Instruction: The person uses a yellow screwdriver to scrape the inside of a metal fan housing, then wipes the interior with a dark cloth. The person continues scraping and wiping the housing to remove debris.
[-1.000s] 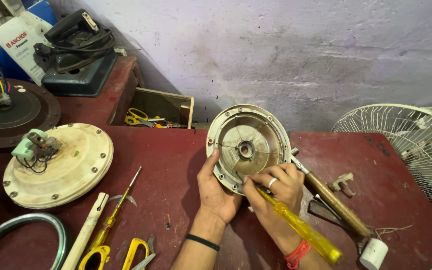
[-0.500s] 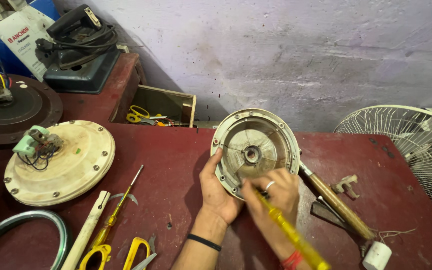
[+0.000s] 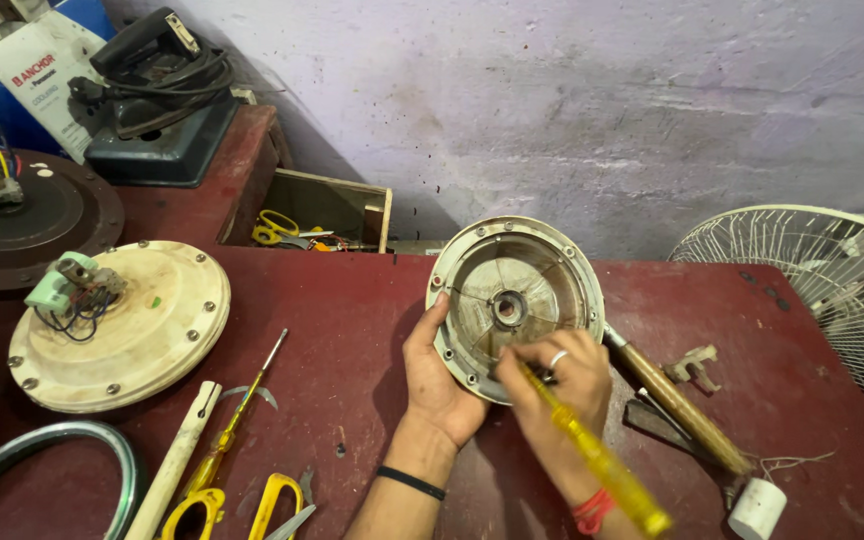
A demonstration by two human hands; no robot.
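Hands, as I read them from my remote seat: left hand [image 3: 439, 385] clasps the rim of the cover [image 3: 515, 305] at its 8 o'clock, thumb up the edge, tilting the dish toward the camera so the inside faces me. Right hand [image 3: 557, 385] is closed round a yellow screwdriver [image 3: 592, 455], tip at the cover's 6 o'clock rim, handle trailing toward 5 o'clock; a brace and a working grip, I judge.

Inventory, left to right:
- Dark disc [image 3: 37, 215] with wired part, far left, 10 o'clock of the bench [image 3: 352, 330].
- Grey hoop [image 3: 102, 445], lower-left corner, partly cut off.
- Cream motor housing [image 3: 117, 325], flat, wired green part on top, well apart from the hands.
- White rod [image 3: 180, 458] and a thin screwdriver [image 3: 242, 415] side by side, near the scissors [image 3: 272, 500] at 7 o'clock.
- Iron [image 3: 157, 70] on a raised box, 11 o'clock.
- Open wooden tray [image 3: 327, 205] of small tools behind the bench.
- Cover, centre.
- Wooden-handled tool [image 3: 677, 410] lying just beside the right hand, at 4 o'clock of the cover.
- White cap [image 3: 757, 510], lower right.
- Fan guard [image 3: 812, 290], far right.
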